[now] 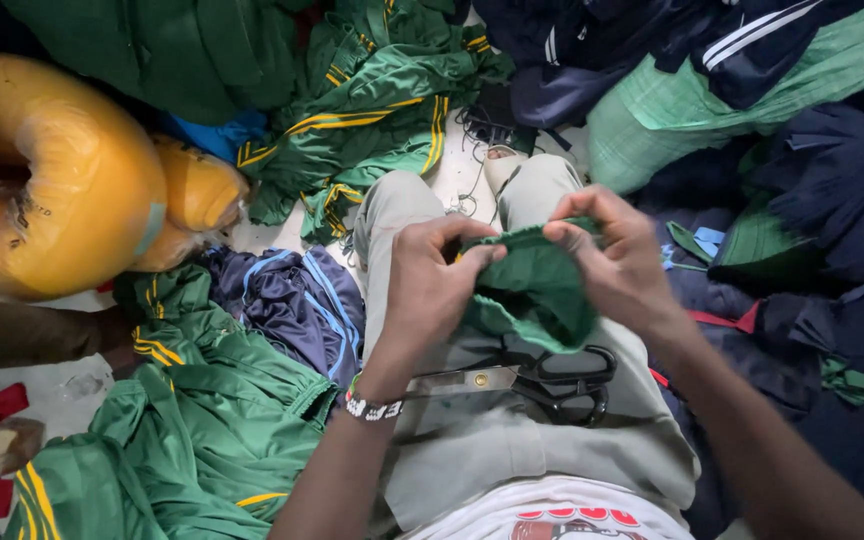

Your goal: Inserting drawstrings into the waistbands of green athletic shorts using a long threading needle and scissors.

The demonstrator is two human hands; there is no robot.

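We see two hands at work over one lap, and between them one small green garment piece (pixel 537 290). Our left hand (pixel 432 285) has its fingers curled in, pinching the near-left edge of the green piece against the thumb; a beaded wristband (pixel 370 408) circles that wrist. Our right hand (pixel 617 260) pinches the upper right edge of the same piece, fingertips pressed together on the fabric. So the green piece hangs stretched between the two grips, bunched at its top edge and drooping below the fingers toward the lap.

Taking the scissors (pixel 542 380) as our landmark: we count one pair, black-handled, lying across the grey trousers (pixel 492 440), just below the green piece and not touched by either hand. Left of the scissors lies one blue-striped navy garment (pixel 297 300), and further left and below it a heap of green clothes with yellow stripes (pixel 192 420). Above the scissors, past the knees, a second green-and-yellow heap (pixel 372 120) is piled. Far to the upper left of the scissors we count two yellow plastic-wrapped bundles (pixel 72 180), one large and one small, touching each other. To the right of the scissors dark navy garments (pixel 832 200) are spread, with one pale green woven sack (pixel 732 100) above them.
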